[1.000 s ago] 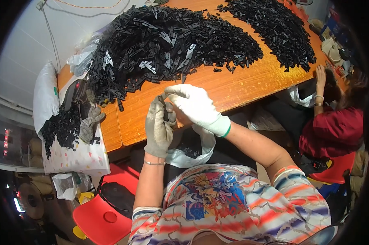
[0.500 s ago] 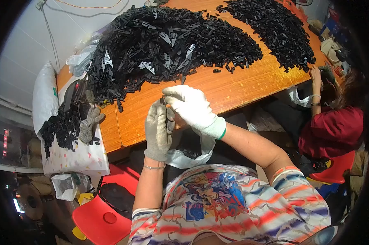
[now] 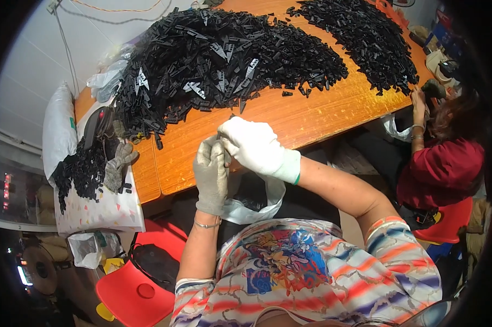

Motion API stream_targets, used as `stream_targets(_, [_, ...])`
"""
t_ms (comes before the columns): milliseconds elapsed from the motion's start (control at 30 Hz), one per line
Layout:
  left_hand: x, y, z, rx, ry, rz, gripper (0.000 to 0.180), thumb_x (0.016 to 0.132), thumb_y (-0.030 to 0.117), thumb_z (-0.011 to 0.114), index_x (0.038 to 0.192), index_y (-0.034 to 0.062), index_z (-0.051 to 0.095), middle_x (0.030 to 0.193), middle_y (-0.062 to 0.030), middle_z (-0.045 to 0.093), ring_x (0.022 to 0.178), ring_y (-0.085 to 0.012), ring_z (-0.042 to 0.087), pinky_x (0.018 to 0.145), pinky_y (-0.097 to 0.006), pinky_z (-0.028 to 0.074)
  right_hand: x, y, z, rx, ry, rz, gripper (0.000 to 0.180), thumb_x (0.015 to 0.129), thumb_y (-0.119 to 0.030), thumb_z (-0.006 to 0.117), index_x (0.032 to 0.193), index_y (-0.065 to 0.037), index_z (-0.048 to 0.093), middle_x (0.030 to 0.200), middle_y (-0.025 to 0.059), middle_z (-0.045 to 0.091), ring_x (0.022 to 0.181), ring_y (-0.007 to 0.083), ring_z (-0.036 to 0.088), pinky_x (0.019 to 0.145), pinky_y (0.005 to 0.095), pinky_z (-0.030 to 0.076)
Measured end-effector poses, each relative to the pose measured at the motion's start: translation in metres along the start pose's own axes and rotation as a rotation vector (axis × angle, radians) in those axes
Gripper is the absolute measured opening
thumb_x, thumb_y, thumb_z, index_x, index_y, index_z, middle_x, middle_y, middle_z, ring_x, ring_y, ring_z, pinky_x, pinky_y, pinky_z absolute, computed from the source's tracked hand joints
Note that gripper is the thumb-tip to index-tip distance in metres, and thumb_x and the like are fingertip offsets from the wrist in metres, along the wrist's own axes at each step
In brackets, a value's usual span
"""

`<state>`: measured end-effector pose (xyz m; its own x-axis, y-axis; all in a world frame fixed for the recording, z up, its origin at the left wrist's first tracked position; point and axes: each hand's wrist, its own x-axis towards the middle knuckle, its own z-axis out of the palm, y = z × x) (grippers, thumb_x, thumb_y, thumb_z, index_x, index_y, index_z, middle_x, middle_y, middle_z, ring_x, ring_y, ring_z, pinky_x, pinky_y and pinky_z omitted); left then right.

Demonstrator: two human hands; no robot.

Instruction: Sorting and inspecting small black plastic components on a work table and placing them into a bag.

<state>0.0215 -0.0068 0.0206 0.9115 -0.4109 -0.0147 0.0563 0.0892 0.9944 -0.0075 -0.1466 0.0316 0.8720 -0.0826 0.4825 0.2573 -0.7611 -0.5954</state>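
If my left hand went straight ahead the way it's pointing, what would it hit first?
Your left hand would probably meet your right hand first, since their fingertips are close together. Past that, the pile of black pieces looks next in line, though depth is unclear.

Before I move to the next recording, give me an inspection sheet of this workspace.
Surface: wooden table, finish scuffed in patches.
Things in work: main black pile of loose parts; second black pile to its right; white bag below the hands.
Clutter: small black pile and spare glove at left; white sack beyond.
Hands: left hand and right hand gloved, fingertips together; anything between them is mostly hidden.
Cables: orange cord and grey cord against the wall.
Surroundings: red chair at lower left; co-worker in red at right.
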Motion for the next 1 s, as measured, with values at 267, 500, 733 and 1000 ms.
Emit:
stream_targets(267, [0.003, -0.004, 0.010, 0.006, 0.167, -0.022, 0.022, 0.100, 0.017, 0.046, 0.089, 0.0012, 0.058, 0.064, 0.0052, 0.045, 0.053, -0.0030, 0.037, 0.046, -0.021, 0.031, 0.007, 0.011, 0.010, -0.104, 0.000, -0.152, 0.011, 0.081, -0.017, 0.059, 0.085, -0.008, 0.054, 0.073, 0.0132, 0.059, 0.066, 0.0355, 0.062, 0.057, 0.0440, 0.050])
stream_targets(500, [0.025, -0.002, 0.017, 0.230, 0.127, 0.102, 0.026, 0.098, 0.021, 0.049, 0.084, 0.0009, 0.057, 0.065, 0.0022, 0.048, 0.058, -0.0073, 0.041, 0.052, -0.027, 0.035, 0.015, 0.020, 0.005, -0.147, 0.026, -0.089, 0.013, 0.083, -0.022, 0.059, 0.082, -0.009, 0.055, 0.072, 0.0137, 0.061, 0.067, 0.0368, 0.062, 0.059, 0.0467, 0.050])
stream_targets(733, [0.022, -0.001, 0.012, -0.032, -0.096, -0.058, 0.025, 0.101, 0.025, 0.049, 0.098, 0.0017, 0.056, 0.068, 0.0007, 0.053, 0.051, -0.0052, 0.043, 0.046, -0.019, 0.036, 0.010, 0.027, -0.007, 0.040, -0.025, 0.301, 0.018, 0.085, -0.023, 0.057, 0.092, -0.008, 0.065, 0.088, 0.0177, 0.066, 0.084, 0.0344, 0.065, 0.074, 0.0425, 0.052])
stream_targets(1000, [-0.002, -0.018, -0.010, -0.343, -0.127, -0.263, 0.020, 0.099, 0.023, 0.054, 0.101, 0.0033, 0.057, 0.075, -0.0015, 0.057, 0.055, -0.0042, 0.047, 0.050, -0.014, 0.039, 0.005, 0.043, -0.029, 0.680, -0.334, 0.173, 0.034, 0.091, -0.029, 0.059, 0.111, -0.003, 0.067, 0.095, 0.0057, 0.069, 0.086, 0.0114, 0.062, 0.077, 0.0269, 0.050])
